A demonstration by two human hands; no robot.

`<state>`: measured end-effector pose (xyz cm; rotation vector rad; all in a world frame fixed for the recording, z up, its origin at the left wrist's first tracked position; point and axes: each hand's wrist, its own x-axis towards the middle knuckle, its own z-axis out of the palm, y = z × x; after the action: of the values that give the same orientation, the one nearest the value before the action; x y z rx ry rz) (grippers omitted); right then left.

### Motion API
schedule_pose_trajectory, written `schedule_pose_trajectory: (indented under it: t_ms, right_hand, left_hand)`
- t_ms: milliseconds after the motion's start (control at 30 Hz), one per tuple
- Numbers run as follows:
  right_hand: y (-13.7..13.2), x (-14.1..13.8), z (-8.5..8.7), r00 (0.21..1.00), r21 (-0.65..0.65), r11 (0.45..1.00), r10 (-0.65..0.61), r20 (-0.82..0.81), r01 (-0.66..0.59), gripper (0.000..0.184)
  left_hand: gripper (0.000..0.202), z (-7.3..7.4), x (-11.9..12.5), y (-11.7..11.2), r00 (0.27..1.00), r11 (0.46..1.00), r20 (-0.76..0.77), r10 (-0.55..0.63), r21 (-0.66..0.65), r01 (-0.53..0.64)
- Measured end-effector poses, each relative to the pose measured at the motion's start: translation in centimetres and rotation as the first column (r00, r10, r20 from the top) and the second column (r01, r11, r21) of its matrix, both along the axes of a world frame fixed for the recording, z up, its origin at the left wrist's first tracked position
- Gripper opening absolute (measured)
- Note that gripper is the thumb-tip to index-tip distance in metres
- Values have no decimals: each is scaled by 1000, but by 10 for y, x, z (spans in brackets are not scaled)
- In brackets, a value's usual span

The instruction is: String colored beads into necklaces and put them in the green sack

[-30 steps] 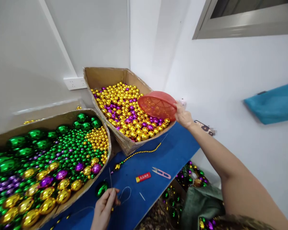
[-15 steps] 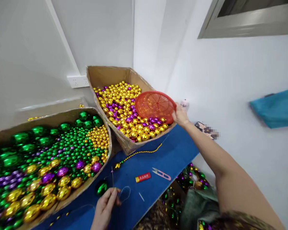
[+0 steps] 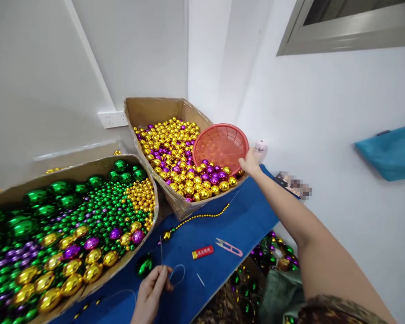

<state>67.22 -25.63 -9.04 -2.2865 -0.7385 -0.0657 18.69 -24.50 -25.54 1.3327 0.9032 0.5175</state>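
My right hand [image 3: 250, 163] grips the rim of a red plastic basket [image 3: 222, 141], which is tilted over the far cardboard box [image 3: 180, 204]. Gold and purple beads [image 3: 214, 173] lie against the basket's lower edge. Near the front of the table, my left hand [image 3: 152, 290] pinches a thin needle [image 3: 161, 252] that points upward. A pale thread [image 3: 183, 275] loops out beside its fingers. Next to this hand sits a large green bead [image 3: 144, 266]. Beyond it lies a strand of small gold beads [image 3: 202, 215] with a larger gold bead at its near end.
On the blue tabletop [image 3: 219, 274] are a red lighter [image 3: 203, 252], pink thread snips [image 3: 229, 247] and a short white stick [image 3: 200, 280]. A second box [image 3: 157, 198] of green, gold and purple beads stands at left. A patterned phone case [image 3: 292, 184] lies right of my forearm.
The red basket has been tipped to a different angle, and its opening shows more. My right hand has shifted slightly with it. My left hand keeps its pinch on the needle.
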Motion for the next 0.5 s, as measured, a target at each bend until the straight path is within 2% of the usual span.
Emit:
schedule_pose_trajectory:
  t_ms: [167, 333, 433, 500]
  right_hand:
    - [15, -6, -12, 985, 96, 988, -105, -139, 119, 50]
    - [34, -19, -25, 940, 196, 950, -182, -289, 244, 48]
    - [43, -26, -22, 923, 242, 927, -198, -330, 285, 47]
    - [46, -30, -14, 926, 268, 921, -189, -326, 283, 48]
  left_hand:
    - [48, 0, -2, 0, 1000, 1000, 6, 11, -15, -11]
    - [48, 1, -5, 0, 1000, 1000, 11, 26, -10, -26]
    - [48, 5, -6, -1, 999, 999, 11, 42, -21, -41]
    - [49, 8, -6, -1, 999, 998, 11, 52, -32, -52]
